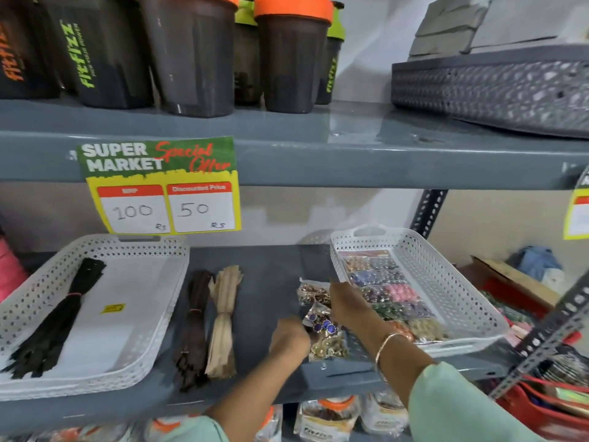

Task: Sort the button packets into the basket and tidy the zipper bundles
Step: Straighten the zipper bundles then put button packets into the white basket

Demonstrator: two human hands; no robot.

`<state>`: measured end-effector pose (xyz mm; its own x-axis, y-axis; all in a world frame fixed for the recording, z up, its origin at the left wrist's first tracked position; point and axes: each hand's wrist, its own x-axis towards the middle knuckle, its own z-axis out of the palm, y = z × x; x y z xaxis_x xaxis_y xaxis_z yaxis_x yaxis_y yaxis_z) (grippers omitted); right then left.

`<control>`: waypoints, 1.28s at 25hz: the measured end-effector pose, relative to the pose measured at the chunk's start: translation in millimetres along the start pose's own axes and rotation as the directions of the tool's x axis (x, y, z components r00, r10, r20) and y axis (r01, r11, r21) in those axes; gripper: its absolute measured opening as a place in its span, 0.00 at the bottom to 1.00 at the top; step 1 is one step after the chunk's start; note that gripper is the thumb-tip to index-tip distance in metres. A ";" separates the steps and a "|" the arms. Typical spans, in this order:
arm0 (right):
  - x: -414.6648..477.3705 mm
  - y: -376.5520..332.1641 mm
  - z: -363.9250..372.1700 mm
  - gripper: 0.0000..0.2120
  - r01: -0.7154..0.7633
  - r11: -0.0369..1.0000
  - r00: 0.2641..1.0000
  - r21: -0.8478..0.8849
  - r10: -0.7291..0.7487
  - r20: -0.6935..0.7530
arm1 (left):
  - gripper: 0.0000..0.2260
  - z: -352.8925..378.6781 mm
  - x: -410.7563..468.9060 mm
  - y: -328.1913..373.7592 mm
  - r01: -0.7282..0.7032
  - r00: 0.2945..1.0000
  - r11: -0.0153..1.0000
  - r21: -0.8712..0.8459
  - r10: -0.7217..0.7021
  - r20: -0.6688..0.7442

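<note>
Sleeves of pale green frame the bottom edge; both forearms reach up onto the grey shelf (274, 275).

Left hand (291, 338): curled into a loose fist on the shelf, touching the near edge of the loose button packets (323, 327). Whether it pinches a packet, cannot tell; the fingers are blurred.

Right hand (345, 303): bangle at the wrist, fingers extended and pressed onto the same packets, index pointing away. A clear grasp is not visible.

Loose packets: a small overlapping pile between the two hands, blue buttons on top, gold and bronze ones beneath, lying on the shelf just left of the right basket (452, 275).

Right basket: white, perforated, tilted, with rows of button packets in blue, pink, green and gold filling its left part.

Further left on the bare shelf: a dark brown zipper bundle (192, 327) and a beige zipper bundle (223, 317), side by side, each tied at the middle.

Far left: a second white basket (134, 314) holding one black zipper bundle (57, 320) along its left side.

Above: price tag (162, 186) reading 100 and 50; shaker bottles (191, 55) on the upper shelf.
</note>
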<state>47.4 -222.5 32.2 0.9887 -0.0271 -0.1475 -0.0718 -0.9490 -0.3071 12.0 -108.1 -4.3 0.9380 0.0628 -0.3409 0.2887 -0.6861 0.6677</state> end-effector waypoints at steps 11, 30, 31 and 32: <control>12.6 -5.9 2.5 0.05 -0.022 0.996 0.998 0.090 0.018 0.052 | 0.11 22.3 0.8 4.5 0.131 0.989 0.980 -0.149 -0.140 -0.055; -6.3 124.4 -118.8 0.10 -0.248 0.825 0.969 0.507 0.208 0.136 | 0.10 1.6 17.8 17.4 -0.085 0.982 0.991 0.101 0.066 0.176; -7.7 136.1 -121.2 0.10 -0.266 0.849 0.963 0.457 0.220 0.153 | 0.11 -5.8 17.6 19.4 -0.071 0.987 0.997 0.037 0.065 0.150; -8.1 147.0 -121.7 0.10 -0.269 0.880 0.961 0.391 0.220 0.165 | 0.12 -15.5 15.1 24.8 -0.064 0.992 0.996 -0.061 0.070 0.101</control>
<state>44.8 -400.0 102.7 0.9129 -0.1835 -0.3645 -0.3806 -0.7052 -0.5982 36.3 -112.9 17.4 0.9316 -0.0595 -0.3585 0.2388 -0.6433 0.7274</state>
